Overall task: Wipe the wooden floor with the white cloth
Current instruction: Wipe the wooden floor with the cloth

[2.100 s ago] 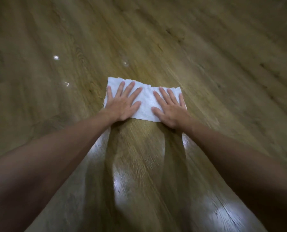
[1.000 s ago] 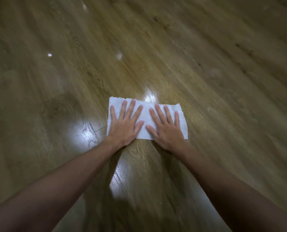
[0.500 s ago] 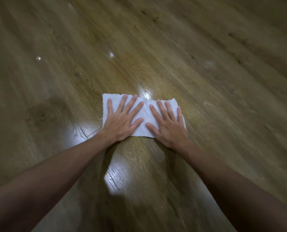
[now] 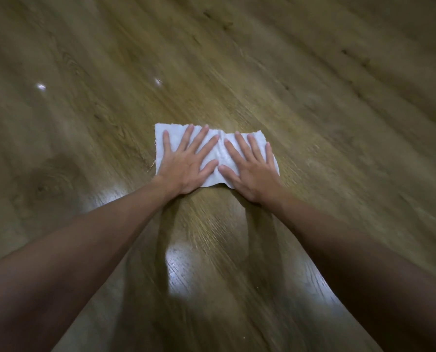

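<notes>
Head view: both hands, left (image 4: 184, 168) and right (image 4: 252, 174), lie flat, fingers spread, on the cloth (image 4: 213, 151). Soft and bunching; press near its ends.

My left hand (image 4: 184, 168) and right hand (image 4: 252, 174) cover much of the white cloth (image 4: 215, 158); its near edge under my palms is hidden. Both forearms are cut off by the bottom and side edges. The wooden floor (image 4: 313, 97) is blurred toward the edges.

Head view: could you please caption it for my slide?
Left hand and right hand press a white cloth flat on the wooden floor.
</notes>
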